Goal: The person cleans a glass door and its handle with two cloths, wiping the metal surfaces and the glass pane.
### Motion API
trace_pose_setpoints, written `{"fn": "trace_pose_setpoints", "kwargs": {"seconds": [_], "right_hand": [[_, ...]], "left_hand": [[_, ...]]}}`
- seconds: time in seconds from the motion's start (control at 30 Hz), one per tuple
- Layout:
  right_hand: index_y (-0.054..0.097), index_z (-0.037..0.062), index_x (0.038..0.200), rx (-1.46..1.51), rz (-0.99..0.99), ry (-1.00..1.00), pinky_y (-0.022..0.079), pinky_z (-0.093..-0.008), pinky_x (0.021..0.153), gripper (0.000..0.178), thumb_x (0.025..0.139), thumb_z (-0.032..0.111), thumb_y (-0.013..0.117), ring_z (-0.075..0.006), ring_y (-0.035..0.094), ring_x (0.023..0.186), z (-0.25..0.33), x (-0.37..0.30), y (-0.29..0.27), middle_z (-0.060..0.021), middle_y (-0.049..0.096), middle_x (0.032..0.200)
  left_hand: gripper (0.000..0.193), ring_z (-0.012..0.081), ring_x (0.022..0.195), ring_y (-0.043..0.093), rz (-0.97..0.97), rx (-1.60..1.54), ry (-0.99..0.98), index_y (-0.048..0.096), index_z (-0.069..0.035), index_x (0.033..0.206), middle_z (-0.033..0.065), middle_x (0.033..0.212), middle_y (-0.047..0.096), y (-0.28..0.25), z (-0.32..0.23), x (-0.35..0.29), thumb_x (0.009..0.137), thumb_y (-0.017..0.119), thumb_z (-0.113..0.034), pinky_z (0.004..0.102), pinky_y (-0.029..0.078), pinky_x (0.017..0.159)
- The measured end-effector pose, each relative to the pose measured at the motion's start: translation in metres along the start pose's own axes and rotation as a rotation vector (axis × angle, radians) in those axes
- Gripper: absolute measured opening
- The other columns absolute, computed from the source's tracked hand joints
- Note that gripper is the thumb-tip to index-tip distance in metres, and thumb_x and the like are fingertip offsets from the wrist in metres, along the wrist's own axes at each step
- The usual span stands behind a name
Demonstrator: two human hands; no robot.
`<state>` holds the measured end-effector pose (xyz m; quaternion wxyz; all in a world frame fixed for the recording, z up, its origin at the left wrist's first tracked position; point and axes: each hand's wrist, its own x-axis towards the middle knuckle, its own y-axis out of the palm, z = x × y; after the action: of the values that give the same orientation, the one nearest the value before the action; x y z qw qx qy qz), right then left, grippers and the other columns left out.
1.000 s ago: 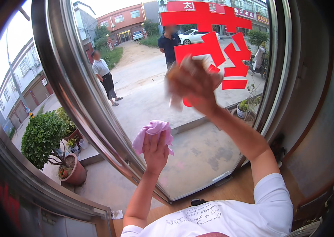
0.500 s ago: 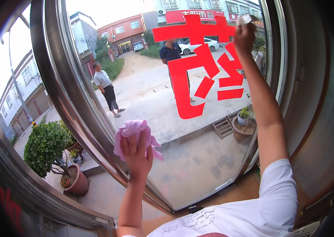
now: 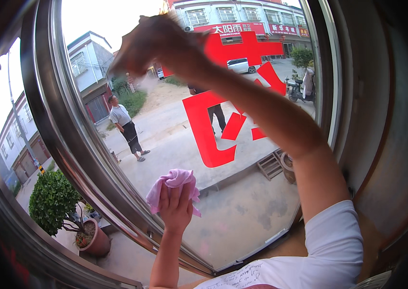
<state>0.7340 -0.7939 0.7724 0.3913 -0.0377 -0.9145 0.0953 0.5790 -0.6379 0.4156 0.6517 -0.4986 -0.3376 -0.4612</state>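
Observation:
A crumpled pink cloth [image 3: 182,178] is under the fingers of my left hand [image 3: 175,207], which grips it close to the lower part of a glass door pane [image 3: 242,202]. My right hand [image 3: 180,50] is raised across to the upper left of the pane. It holds what looks like a crumpled cloth [image 3: 134,53], dark and blurred by motion. My right forearm covers part of the large red lettering [image 3: 196,130] on the glass. Whether either cloth touches the glass is hard to tell.
A metal door frame [image 3: 76,106] runs down the left. Through the glass, one person [image 3: 123,120] stands on the pavement, and another [image 3: 217,113] is partly behind the lettering. A potted shrub [image 3: 52,202] and a wooden pallet [image 3: 272,166] are outside.
My right hand has swept from the upper right across to the upper left of the pane. My left hand with the pink cloth is slightly lower and further right. The view has shifted.

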Motion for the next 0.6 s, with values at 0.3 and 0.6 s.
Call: {"fn": "trace_pose_setpoints", "kwargs": {"seconds": [0.3, 0.6], "right_hand": [[0.064, 0.0162, 0.106, -1.288, -0.178, 0.418, 0.054, -0.0469, 0.072, 0.015, 0.091, 0.019, 0.061, -0.0364, 0.066, 0.085, -0.129, -0.1, -0.213, -0.0134, 0.067, 0.093], [0.062, 0.002, 0.102, -1.061, -0.294, 0.178, 0.05, -0.049, 0.08, 0.033, 0.093, 0.034, 0.06, -0.0369, 0.062, 0.093, -0.126, 0.036, -0.066, -0.0207, 0.062, 0.106]], "left_hand": [[0.049, 0.0477, 0.137, 0.035, -0.02, 0.002, -0.204, 0.066, -0.022, 0.129, 0.0121, 0.149, 0.045, -0.048, 0.027, -0.007, 0.08, 0.065, -0.017, 0.0557, 0.029, 0.114], [0.057, 0.0385, 0.133, 0.043, 0.046, -0.086, -0.156, 0.062, -0.027, 0.133, 0.0023, 0.144, 0.048, -0.023, 0.012, -0.048, 0.078, 0.07, -0.013, 0.0439, 0.041, 0.108]]}}
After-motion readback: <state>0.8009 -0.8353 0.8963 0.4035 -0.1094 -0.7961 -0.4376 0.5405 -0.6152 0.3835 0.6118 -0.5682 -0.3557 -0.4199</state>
